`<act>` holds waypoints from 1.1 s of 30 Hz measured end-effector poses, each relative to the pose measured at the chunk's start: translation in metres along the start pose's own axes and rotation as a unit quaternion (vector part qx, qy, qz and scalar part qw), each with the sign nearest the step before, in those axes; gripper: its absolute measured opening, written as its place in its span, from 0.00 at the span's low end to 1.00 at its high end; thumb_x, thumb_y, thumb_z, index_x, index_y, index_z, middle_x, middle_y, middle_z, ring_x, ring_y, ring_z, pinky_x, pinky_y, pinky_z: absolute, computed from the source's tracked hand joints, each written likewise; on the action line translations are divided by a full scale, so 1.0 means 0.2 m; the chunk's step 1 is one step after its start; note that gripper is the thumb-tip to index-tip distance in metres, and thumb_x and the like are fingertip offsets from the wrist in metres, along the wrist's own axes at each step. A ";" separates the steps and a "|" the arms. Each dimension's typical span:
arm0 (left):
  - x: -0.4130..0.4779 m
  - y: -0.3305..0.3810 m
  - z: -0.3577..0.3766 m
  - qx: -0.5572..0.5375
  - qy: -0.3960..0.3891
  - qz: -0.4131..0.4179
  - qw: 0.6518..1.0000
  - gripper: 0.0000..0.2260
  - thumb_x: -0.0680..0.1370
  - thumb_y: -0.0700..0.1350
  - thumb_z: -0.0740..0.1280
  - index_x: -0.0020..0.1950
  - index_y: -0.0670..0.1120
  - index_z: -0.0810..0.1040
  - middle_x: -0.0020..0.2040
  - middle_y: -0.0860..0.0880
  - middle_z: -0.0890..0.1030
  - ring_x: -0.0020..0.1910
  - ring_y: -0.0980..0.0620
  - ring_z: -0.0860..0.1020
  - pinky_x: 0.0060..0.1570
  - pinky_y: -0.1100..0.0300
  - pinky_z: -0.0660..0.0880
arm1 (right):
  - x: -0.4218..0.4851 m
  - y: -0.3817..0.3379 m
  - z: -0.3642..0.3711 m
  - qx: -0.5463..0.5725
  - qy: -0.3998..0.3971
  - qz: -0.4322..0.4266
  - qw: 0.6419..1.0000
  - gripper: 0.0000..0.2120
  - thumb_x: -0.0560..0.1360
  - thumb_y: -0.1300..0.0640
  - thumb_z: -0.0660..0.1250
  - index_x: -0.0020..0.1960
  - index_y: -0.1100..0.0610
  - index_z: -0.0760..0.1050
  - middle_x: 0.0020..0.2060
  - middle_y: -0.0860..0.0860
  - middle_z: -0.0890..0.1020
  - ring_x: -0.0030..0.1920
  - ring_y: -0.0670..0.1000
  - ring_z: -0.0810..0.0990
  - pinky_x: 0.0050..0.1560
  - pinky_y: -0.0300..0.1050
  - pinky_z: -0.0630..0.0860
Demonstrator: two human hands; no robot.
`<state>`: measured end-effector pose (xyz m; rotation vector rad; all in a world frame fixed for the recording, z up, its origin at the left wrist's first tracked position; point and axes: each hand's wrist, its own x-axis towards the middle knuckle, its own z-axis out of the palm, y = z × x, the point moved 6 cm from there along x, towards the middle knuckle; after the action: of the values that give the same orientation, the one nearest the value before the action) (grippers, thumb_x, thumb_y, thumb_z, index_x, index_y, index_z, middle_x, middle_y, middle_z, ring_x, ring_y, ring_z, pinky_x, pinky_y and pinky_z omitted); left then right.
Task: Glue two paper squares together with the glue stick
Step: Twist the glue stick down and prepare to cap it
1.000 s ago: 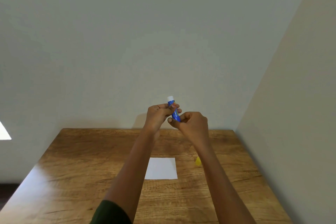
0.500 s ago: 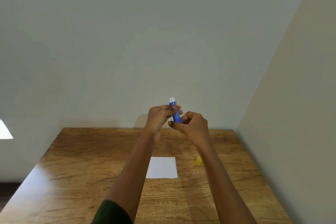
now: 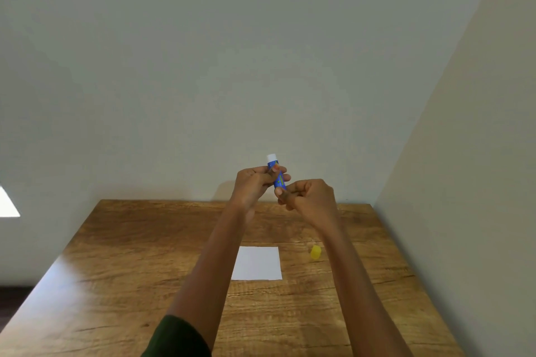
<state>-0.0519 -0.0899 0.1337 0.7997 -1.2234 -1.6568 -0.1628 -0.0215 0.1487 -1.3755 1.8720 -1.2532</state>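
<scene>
Wooden desk (image 3: 121,255): glue stick (image 3: 278,175) raised, white tip now further out.
Left hand (image 3: 255,184) fingers clasp its barrel, right hand (image 3: 309,197) fingers pinch its base; paper (image 3: 257,263) and yellow cap (image 3: 315,252) untouched.

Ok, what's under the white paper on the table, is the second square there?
Only one white paper shows, lying flat on the wooden table, the left forearm covering its left edge. Whether a second square lies beneath it cannot be seen.
</scene>
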 end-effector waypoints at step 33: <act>-0.20 -0.47 -0.10 0.148 0.007 -0.109 0.983 0.09 0.66 0.43 0.77 0.44 0.43 0.83 0.43 0.45 0.85 0.44 0.48 0.83 0.44 0.57 0.81 | 0.04 0.26 0.06 -0.023 -0.061 -0.019 0.998 0.09 0.70 0.52 0.73 0.48 0.54 0.83 0.41 0.49 0.86 0.43 0.47 0.84 0.47 0.41 0.80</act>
<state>-0.0451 -0.0512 0.0366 1.1621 -1.4355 -1.6572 -0.1811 -0.0303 0.0987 -1.4828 1.8093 -1.1253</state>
